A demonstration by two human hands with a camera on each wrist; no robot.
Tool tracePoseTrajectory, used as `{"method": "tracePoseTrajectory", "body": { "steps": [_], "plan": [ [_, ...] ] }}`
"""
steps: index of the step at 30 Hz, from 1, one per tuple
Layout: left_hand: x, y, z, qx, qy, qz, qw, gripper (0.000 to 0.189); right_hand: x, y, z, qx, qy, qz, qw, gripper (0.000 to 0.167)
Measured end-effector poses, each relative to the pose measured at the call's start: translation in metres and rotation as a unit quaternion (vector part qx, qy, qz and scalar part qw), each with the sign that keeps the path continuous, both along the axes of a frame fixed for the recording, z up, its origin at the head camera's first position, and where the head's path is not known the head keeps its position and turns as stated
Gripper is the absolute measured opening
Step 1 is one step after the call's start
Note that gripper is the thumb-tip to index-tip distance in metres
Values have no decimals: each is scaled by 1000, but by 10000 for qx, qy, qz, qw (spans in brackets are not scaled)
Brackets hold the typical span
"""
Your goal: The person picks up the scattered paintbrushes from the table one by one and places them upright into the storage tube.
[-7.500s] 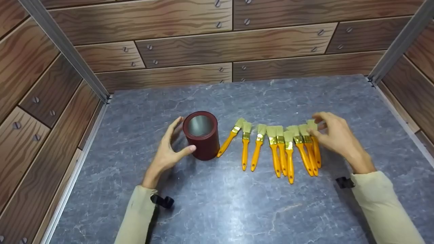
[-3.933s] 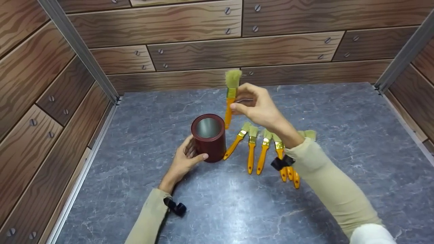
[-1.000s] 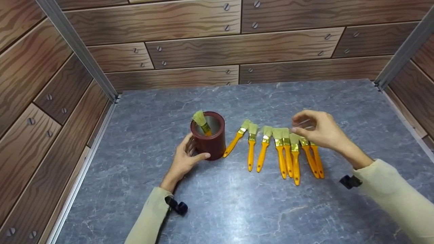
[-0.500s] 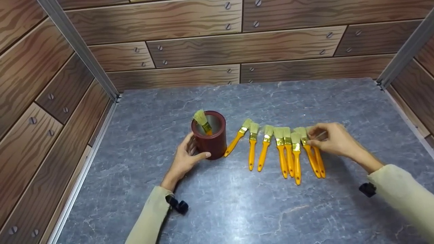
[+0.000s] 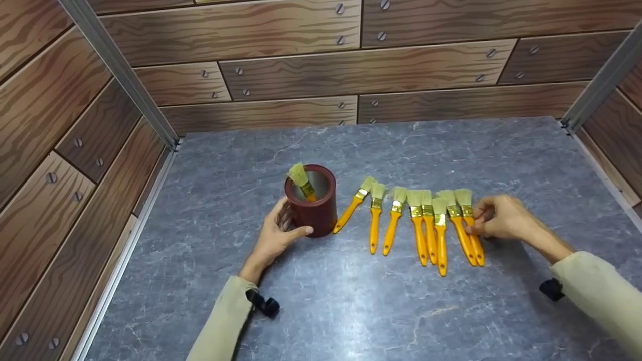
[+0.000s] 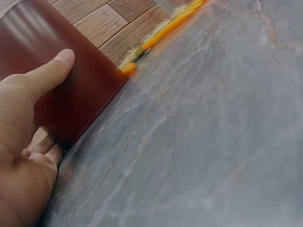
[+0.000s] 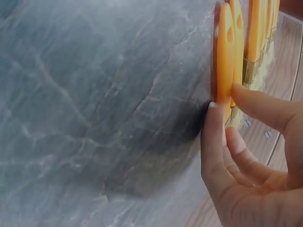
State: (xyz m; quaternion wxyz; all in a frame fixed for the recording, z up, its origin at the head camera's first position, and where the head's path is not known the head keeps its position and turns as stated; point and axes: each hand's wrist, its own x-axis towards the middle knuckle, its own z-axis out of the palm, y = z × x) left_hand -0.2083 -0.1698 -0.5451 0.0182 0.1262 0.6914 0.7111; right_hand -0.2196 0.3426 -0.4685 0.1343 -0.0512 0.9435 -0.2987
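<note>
My left hand [image 5: 273, 236] holds a dark red cylindrical cup [image 5: 317, 219] from its left side, thumb across the front and fingers behind. The cup stands upright; one paintbrush [image 5: 301, 178] leans inside it, bristles up over the rim. At the right end of a row of paintbrushes, my right hand [image 5: 505, 218] pinches the handle of the last paintbrush [image 7: 225, 52] between thumb and fingertips, just below the metal band. That brush lies flat, its bristles pointing away from me. Another brush [image 5: 454, 208] lies right against it.
Several more orange-handled paintbrushes [image 5: 417, 228] lie fanned between cup and right hand, the leftmost brush [image 5: 353, 205] close to the cup's base. They rest on a grey marbled tabletop [image 5: 321, 306]. Wood-patterned walls [image 5: 286, 75] close in the back and sides.
One brush went from the row's right end into the cup. My right hand came back rightward, then down to the last brush's handle. My left hand closed around the cup and stayed there.
</note>
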Motion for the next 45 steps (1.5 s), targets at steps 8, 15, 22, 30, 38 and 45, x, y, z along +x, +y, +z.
{"method": "tracePoseTrajectory", "body": {
  "steps": [8, 15, 22, 30, 38, 45],
  "plan": [
    [1, 0, 0, 79, 191, -107, 9997, 86, 0, 3, -5, -143, -633, -619, 9960, 44],
    [2, 0, -1, 76, 213, -166, 9996, 87, 2, 2, -7, -118, -606, -664, 9959, 50],
    [0, -1, -3, 43, 135, -133, 9998, 91, 0, 6, -3, -802, -1098, -680, 9884, 57],
    [1, -1, -2, 11, 165, -111, 9998, 89, 3, 4, 17, -1651, -1131, -469, 9786, 57],
    [0, -2, -2, -11, 190, -77, 9998, 90, 8, -24, 47, -1865, -506, -50, 9811, 45],
    [-2, -1, -2, -14, 196, -91, 9998, 90, 6, -53, 69, -2073, -91, 294, 9778, 41]
  ]
}}
